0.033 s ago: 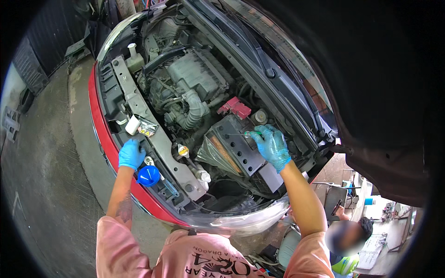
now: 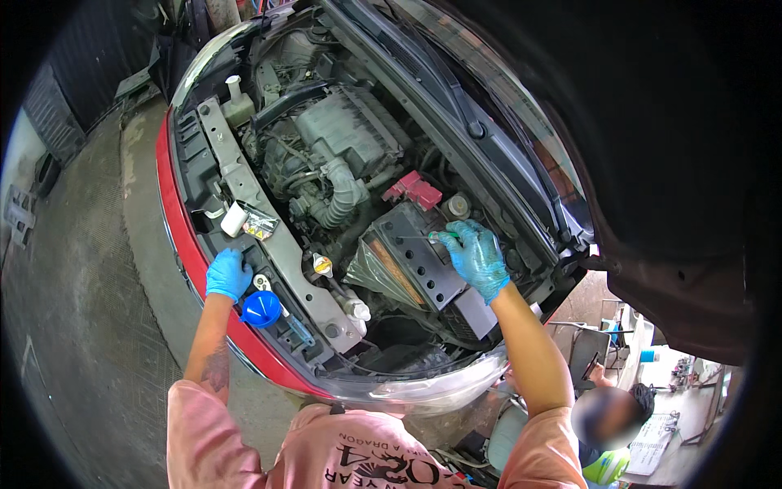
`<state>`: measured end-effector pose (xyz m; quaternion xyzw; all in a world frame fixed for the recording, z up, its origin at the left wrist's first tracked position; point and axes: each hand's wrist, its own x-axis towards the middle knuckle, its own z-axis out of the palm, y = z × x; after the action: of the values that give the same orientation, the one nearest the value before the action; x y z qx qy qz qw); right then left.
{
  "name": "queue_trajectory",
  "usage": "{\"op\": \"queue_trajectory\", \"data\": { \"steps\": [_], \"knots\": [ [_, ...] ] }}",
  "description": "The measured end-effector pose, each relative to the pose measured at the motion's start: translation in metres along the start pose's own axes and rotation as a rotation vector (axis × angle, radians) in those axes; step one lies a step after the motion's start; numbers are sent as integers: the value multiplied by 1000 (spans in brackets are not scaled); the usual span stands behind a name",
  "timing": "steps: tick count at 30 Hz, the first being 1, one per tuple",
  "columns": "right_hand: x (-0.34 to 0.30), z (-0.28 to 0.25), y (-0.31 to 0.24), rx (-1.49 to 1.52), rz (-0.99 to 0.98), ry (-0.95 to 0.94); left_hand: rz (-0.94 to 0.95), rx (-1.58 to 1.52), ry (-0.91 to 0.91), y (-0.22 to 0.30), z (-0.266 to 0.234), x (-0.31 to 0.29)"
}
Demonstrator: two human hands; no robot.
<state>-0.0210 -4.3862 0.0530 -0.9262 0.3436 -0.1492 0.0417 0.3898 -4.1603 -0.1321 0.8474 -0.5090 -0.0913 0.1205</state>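
Note:
Over the black battery (image 2: 419, 261), my right hand (image 2: 479, 259) in a blue glove is closed around a slim screwdriver (image 2: 444, 236) with a green handle. Its thin shaft points left across the battery top, above a row of round cell openings. My left hand (image 2: 228, 275), also gloved in blue, rests on the car's front panel with its fingers curled in; nothing shows in them. Just beside it lie a ratchet wrench (image 2: 262, 283) and a blue funnel (image 2: 261, 310). A red terminal cover (image 2: 414, 190) sits at the battery's far end.
The raised hood (image 2: 652, 163) hangs at the right. A white bottle (image 2: 234, 219) and a small packet (image 2: 260, 223) lie on the front crossmember. A blue-handled tool (image 2: 300, 330) lies near the funnel. Another person (image 2: 607, 420) is at the lower right beside a cluttered white table (image 2: 668, 399).
My left hand has shifted very slightly on the front panel. My right hand and the screwdriver stay in place over the battery.

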Motion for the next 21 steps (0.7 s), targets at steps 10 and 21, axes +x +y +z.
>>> {"op": "queue_trajectory", "data": {
  "steps": [10, 21],
  "knots": [
    [4, 11, 8, -108, -189, 23, 227, -261, 16, 131, -31, 15],
    [33, 7, -8, 48, -18, -213, 640, -731, -254, 309, 25, 70]
  ]
}}
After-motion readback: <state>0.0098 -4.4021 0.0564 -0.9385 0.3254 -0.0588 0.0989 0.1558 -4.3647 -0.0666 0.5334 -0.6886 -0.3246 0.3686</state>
